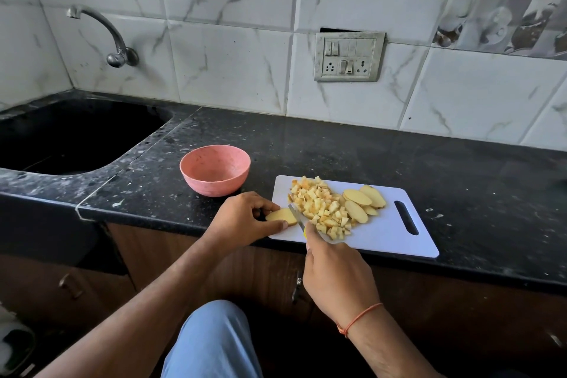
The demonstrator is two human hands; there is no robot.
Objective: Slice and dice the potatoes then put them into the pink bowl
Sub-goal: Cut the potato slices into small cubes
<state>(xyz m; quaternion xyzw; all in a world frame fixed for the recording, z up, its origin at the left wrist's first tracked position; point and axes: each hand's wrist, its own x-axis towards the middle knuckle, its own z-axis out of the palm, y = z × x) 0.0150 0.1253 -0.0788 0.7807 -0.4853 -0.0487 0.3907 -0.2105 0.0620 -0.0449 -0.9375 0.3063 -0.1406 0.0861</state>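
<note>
Two hands work: your left hand (242,218) pinches a slippery, firm pale-yellow potato slice (280,215); your right hand (336,278) grips the yellow-handled steel knife (297,218).

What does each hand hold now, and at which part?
The left hand pinches a potato slice at its near-left end. The right hand holds the knife by its handle, mostly hidden in the grip.

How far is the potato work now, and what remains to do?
Done: a pile of diced potato lies on the cutting board. In hand: the left hand holds a potato slice while the right hand cuts it with the knife. Left: several uncut slices wait, and the pink bowl looks empty.
</note>
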